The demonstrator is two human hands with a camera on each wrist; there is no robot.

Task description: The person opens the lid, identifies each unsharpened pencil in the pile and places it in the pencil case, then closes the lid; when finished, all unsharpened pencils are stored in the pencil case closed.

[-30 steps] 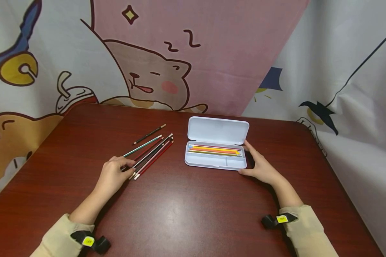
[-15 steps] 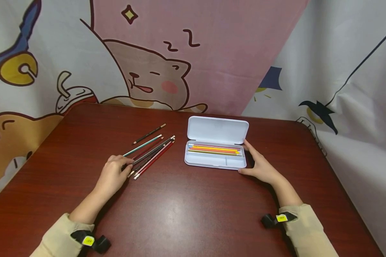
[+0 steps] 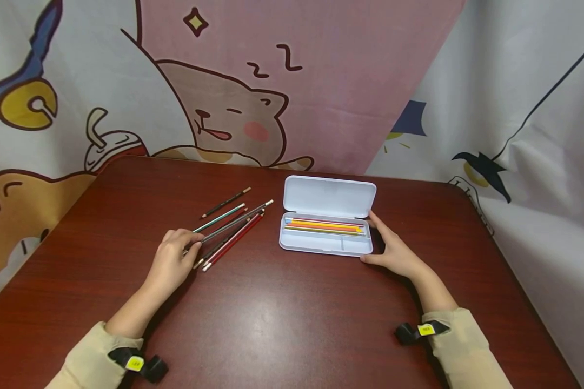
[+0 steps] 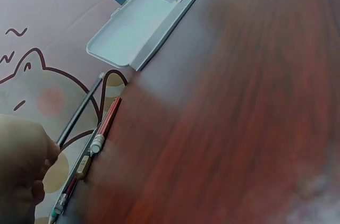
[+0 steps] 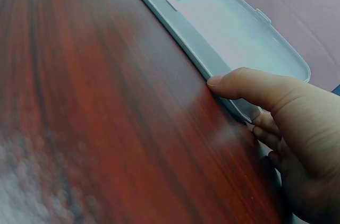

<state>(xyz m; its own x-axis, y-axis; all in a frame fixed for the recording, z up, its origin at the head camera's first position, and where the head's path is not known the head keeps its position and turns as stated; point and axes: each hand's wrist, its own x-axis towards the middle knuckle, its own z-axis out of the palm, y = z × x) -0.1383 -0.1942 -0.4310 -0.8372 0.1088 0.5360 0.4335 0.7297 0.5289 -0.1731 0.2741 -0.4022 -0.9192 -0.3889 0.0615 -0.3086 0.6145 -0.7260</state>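
Observation:
Thumb and fingers of my left hand (image 3: 172,259) pinch a dark grey pencil (image 3: 238,220) near its lower end. Its white eraser end points up and right, and in the left wrist view the pencil (image 4: 79,111) is raised above the others. Beneath and beside it lie several pencils, among them red ones (image 3: 234,240) and a teal one (image 3: 219,218). On the right, my right hand (image 3: 396,254) grips the right end of a white pencil case (image 3: 311,249), thumb at the front corner and fingers behind. The case's lid (image 3: 330,195) stands raised.
Several yellow, orange and other coloured pencils (image 3: 323,227) lie in the case's long back compartment. A black pencil (image 3: 226,202) lies apart behind the loose pile. The brown table (image 3: 272,324) ends at a printed curtain (image 3: 345,81).
The left hand has drawn the dark grey pencil out of the pile; its eraser end has swung up and right. My right hand and the case have stayed still.

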